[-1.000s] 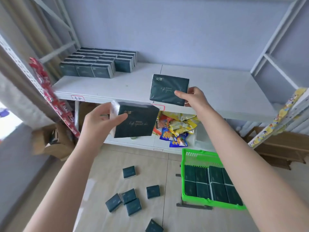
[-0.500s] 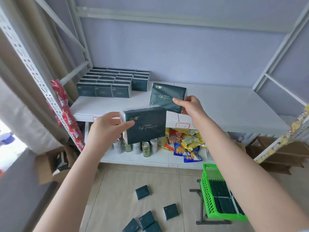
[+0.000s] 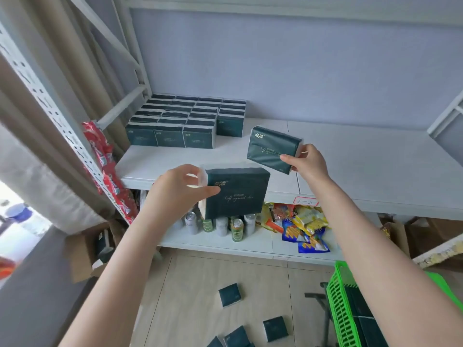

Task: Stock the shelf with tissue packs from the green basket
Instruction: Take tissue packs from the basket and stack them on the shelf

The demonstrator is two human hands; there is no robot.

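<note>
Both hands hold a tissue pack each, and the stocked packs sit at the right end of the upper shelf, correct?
Not quite: the head view shows the stocked packs at the left end of the upper shelf. The left hand and right hand do each hold a tissue pack.

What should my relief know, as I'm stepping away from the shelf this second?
Left hand grips a tissue pack in front of the shelf edge.
Right hand pinches a second pack above the shelf.
Done: a block of packs stands at the shelf's back left.
Left: place both held packs, then those in the green basket; loose packs lie on the floor.
</note>
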